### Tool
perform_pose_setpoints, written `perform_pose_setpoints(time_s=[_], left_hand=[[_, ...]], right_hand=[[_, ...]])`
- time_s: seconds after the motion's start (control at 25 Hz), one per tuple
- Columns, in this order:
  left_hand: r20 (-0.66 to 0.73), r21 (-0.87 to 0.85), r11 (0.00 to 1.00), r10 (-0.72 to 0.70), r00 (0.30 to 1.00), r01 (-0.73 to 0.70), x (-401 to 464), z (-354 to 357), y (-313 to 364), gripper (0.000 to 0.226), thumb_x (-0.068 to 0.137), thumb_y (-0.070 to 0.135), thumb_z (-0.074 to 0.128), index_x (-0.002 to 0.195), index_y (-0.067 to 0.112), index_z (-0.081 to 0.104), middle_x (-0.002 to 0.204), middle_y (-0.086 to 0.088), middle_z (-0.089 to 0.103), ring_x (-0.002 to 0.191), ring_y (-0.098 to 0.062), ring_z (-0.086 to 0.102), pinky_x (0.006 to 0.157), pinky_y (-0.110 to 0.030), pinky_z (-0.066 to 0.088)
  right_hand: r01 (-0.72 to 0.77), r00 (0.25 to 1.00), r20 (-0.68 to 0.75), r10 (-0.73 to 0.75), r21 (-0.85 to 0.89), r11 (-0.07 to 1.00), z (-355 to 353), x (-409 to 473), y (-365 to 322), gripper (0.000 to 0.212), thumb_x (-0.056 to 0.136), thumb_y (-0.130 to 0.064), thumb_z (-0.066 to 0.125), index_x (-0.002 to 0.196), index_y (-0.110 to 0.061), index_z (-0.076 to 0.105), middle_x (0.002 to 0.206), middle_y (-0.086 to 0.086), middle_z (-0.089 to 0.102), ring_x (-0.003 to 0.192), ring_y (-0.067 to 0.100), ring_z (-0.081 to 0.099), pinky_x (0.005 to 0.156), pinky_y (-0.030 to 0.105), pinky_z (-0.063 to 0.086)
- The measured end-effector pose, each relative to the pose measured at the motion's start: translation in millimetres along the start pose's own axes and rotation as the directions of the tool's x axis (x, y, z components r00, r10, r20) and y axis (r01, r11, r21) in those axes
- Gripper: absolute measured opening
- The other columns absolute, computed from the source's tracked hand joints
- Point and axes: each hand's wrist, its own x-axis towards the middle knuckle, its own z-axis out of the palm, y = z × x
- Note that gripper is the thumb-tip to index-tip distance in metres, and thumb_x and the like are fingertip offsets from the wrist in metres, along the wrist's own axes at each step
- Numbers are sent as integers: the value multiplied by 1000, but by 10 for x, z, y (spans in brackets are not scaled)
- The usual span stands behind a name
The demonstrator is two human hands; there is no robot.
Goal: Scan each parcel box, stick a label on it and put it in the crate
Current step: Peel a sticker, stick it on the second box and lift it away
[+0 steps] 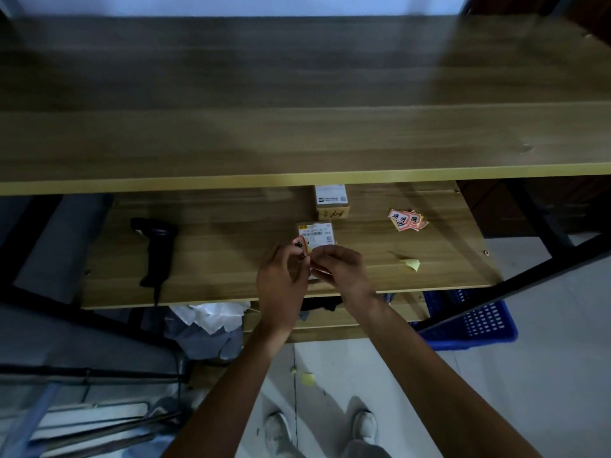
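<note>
A small parcel box (316,233) with a white barcode label lies on the lower wooden shelf (231,259), just beyond my hands. A second parcel box (331,201) stands behind it under the upper shelf. My left hand (281,279) and my right hand (340,269) meet over the shelf's front and pinch a red-and-white label (301,246) between their fingertips. A pile of the same red labels (407,220) lies to the right. The black barcode scanner (157,249) rests on the shelf's left side. The blue crate (476,320) sits on the floor at the lower right.
The upper wooden shelf (297,110) overhangs the back of the lower one. A yellow backing paper (411,263) lies on the shelf at right, another yellow backing paper (307,378) on the floor. A bin with crumpled white paper (208,320) stands below left. Black frame bars run on both sides.
</note>
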Motion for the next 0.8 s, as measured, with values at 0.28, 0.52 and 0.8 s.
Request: perform_pose_setpoints(time_s=[0.28, 0.52, 0.8], left_hand=[[8, -19, 1000, -25, 1000, 25, 24, -119, -112, 9, 81, 19, 73, 89, 14, 73, 79, 6, 67, 67, 0, 51, 64, 0, 33], [41, -33, 998, -55, 998, 56, 33, -150, -79, 8, 87, 16, 65, 88, 14, 73, 77, 5, 67, 66, -3, 53, 62, -8, 36], [15, -91, 985, -143, 990, 144, 46, -114, -55, 9, 87, 8, 63, 78, 11, 65, 67, 7, 55, 60, 2, 47, 56, -9, 34]], right_hand=[[-23, 999, -21, 25, 73, 997, 105, 11, 83, 7, 82, 4, 68, 83, -2, 71, 68, 3, 73, 62, 11, 70, 64, 20, 58], [2, 1000, -31, -1, 28, 1000, 119, 10, 119, 8, 82, 2, 69, 82, -6, 72, 73, 3, 74, 68, 14, 71, 70, 25, 58], [13, 1000, -5, -13, -9, 1000, 110, 0, 125, 11, 86, 0, 66, 81, -8, 71, 74, 2, 74, 71, 14, 72, 68, 24, 57]])
